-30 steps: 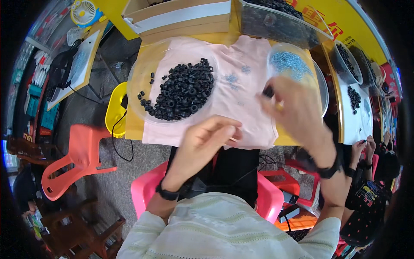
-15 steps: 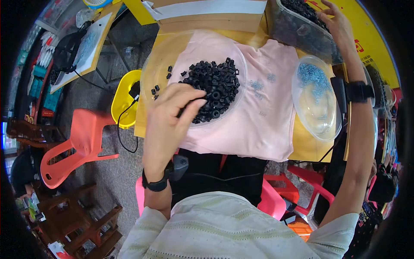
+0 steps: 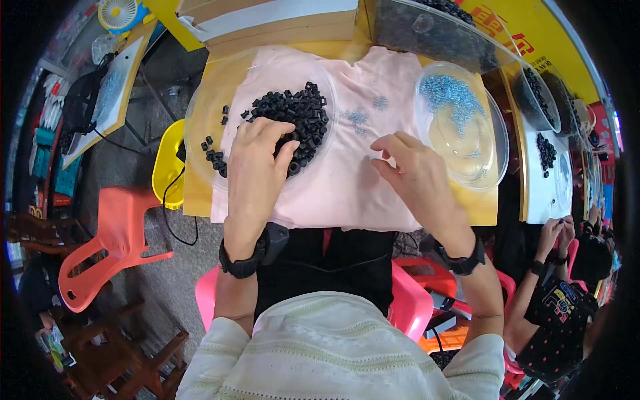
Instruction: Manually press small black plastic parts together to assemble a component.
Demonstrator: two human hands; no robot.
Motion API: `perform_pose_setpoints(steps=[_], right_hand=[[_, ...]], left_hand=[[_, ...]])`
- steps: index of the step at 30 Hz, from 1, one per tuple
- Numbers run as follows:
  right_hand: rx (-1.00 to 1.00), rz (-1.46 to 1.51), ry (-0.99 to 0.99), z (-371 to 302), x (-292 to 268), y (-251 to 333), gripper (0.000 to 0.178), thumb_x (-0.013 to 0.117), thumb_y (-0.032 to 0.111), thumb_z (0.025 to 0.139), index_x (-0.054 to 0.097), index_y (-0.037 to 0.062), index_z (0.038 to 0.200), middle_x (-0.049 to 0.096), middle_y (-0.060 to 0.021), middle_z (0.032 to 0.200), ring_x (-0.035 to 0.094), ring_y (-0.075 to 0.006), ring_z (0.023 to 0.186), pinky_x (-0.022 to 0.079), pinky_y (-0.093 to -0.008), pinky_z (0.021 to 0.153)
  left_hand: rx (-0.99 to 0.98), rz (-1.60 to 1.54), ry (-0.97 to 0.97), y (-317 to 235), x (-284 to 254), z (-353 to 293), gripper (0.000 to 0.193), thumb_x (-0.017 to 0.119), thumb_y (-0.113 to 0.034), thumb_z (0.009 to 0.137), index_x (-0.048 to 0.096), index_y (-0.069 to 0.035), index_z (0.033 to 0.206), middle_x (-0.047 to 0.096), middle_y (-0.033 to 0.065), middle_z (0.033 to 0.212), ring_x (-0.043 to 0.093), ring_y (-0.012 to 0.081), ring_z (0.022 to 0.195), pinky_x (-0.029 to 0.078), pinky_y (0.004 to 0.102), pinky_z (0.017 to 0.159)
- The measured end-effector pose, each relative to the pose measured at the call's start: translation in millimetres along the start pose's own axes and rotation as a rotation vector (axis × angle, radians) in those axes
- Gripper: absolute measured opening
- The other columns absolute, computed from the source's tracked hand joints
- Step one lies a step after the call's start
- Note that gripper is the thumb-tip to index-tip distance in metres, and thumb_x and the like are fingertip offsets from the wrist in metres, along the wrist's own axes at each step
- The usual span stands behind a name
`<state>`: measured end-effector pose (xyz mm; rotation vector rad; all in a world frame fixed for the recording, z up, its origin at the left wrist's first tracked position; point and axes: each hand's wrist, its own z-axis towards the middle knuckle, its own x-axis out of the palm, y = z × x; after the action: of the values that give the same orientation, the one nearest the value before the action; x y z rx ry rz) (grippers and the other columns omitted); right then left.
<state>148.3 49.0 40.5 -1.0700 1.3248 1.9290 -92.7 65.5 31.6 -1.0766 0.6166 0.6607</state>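
My left hand (image 3: 257,170) is over a heap of small black ring-like and angular parts (image 3: 310,120) in a clear round shallow tray (image 3: 193,127). Its thumb and forefinger are apart at the heap's near edge, with nothing visible between them; the other fingers are curled and partly hidden. My right hand (image 3: 417,177) hovers above the pink cloth (image 3: 353,200), right of the tray. There, thumb and fingertips are slightly apart and look bare. A clear oval dish (image 3: 497,160) holding tiny blue beads (image 3: 453,97) lies beyond the right hand.
A clear bin (image 3: 427,33) with black parts stands at the back right, beside a cardboard box (image 3: 280,30). A yellow basket (image 3: 163,173) and a red chair (image 3: 120,227) are on the left. Another person's hands (image 3: 557,233) are at a white table on the right.
My right hand has come down from the bin at the back right to above the cloth. My left hand stays at the heap, its thumb and forefinger still apart. The whole view has shifted.
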Motion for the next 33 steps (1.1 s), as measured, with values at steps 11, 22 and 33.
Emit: perform_pose_setpoints(steps=[11,22,33], right_hand=[[-0.137,-0.044,-0.139,-14.3,21.8,-7.7,0.015,0.063,0.001,0.078,0.055,0.0026,0.090,0.058,-0.0132,0.085,0.062,-0.0303,0.083,0.051,-0.0398,0.065],[0.217,0.661,-0.136,-49.1,-16.6,24.0,0.010,0.065,0.002,0.087,0.063,0.0000,0.097,0.065,-0.0048,0.083,0.060,-0.0092,0.070,0.049,-0.0237,0.064],[0.287,0.992,-0.143,-69.2,-26.2,45.8,0.017,0.066,0.001,0.089,0.065,-0.0014,0.105,0.065,-0.0032,0.092,0.060,-0.0064,0.073,0.049,-0.0197,0.062]], left_hand=[[-0.268,-1.155,0.072,-29.0,-11.4,-28.1,0.021,0.065,0.001,0.088,0.062,0.002,0.109,0.068,0.0135,0.106,0.068,0.0202,0.093,0.055,0.0300,0.077],[-0.330,-1.556,0.270,-54.8,8.6,-63.4,0.028,0.063,-0.001,0.090,0.063,0.002,0.118,0.065,0.0087,0.110,0.065,0.0202,0.103,0.052,0.0335,0.095],[-0.353,-1.522,0.267,-61.1,16.4,-70.3,0.037,0.065,0.003,0.088,0.057,0.002,0.124,0.065,0.0086,0.104,0.066,0.0168,0.097,0.052,0.0283,0.090]])
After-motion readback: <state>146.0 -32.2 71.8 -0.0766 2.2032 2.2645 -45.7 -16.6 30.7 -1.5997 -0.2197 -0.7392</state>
